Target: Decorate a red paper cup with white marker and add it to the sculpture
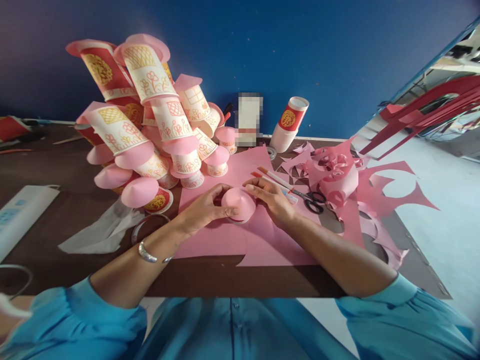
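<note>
A pink paper cone [240,201] sits point up on a paper cup [240,220], of which only a pale rim shows below the cone. My left hand [204,207] grips it from the left, thumb lying over the cone's front and fingers curled behind. On the right side, my right hand [272,197] has its thumb and fingers closed at the cone's upper right edge. Beneath both hands lie pink paper sheets [210,237]. Close to the right hand are black-handled scissors [314,202] and two markers [268,175], one with an orange end and one red.
Decorated paper cups with pink cone roofs [165,115] stand stacked at the left. A cup stack [287,127] is near the blue wall. Cut pink scraps [333,172] heap at the right. A tape roll [140,230], clear plastic [101,232] and a white box [24,217] lie left.
</note>
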`<state>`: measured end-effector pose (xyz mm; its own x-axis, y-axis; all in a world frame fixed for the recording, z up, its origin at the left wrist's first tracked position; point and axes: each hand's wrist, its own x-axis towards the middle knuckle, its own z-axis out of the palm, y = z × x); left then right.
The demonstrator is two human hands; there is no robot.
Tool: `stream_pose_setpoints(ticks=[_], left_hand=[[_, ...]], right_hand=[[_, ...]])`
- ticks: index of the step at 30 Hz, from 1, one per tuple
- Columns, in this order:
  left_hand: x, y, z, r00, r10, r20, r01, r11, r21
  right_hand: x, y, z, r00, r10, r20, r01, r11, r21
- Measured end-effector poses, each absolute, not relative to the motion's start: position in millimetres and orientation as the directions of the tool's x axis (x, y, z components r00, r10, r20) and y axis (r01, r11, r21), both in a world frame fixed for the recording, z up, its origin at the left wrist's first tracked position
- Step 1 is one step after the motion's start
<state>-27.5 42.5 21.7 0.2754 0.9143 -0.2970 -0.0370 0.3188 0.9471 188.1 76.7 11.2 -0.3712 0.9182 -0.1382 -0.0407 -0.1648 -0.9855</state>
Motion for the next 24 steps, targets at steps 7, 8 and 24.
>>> stream_pose_setpoints(ticks=[7, 8, 24], left_hand=[[-28, 44, 21, 0.317, 0.903, -0.291, 0.001, 0.306, 0.952], [-29, 44, 20, 0.321, 0.903, -0.285, 0.01, 0.298, 0.955], [-34, 30, -6, 0.557, 0.659, 0.506, 0.561, -0.747, 0.356]], right_hand=[[187, 77, 9, -0.365, 0.919, -0.147, -0.022, -0.166, -0.986], [187, 77, 9, -0.367, 0.92, -0.141, -0.017, -0.158, -0.987], [207, 62, -9, -0.508, 0.672, 0.538, 0.37, 0.735, -0.569]])
